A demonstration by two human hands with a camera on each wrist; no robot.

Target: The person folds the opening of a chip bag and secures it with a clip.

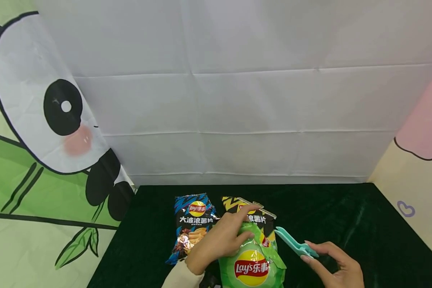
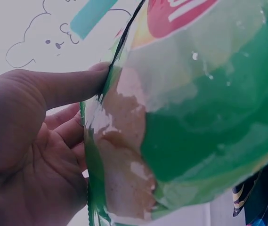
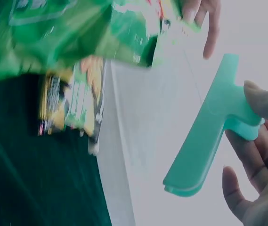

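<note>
My left hand (image 1: 221,238) pinches the top edge of a green Lay's chip bag (image 1: 252,262), which stands upright near the front of the table. In the left wrist view the thumb (image 2: 75,87) lies on the front of the folded edge, and the other fingers are behind it. To the right of the bag, my right hand (image 1: 340,266) holds a teal bag clip (image 1: 292,242) by its grip tabs. The right wrist view shows the long clip (image 3: 204,127) between thumb and fingers, apart from the green bag.
Behind the green bag lies a black and yellow chip bag (image 1: 234,204) with a pale clip (image 1: 257,205) across its top. A blue and black chip bag (image 1: 192,224) lies to the left. Dark green cloth (image 1: 320,212) covers the table, with a white sheet (image 1: 245,120) behind.
</note>
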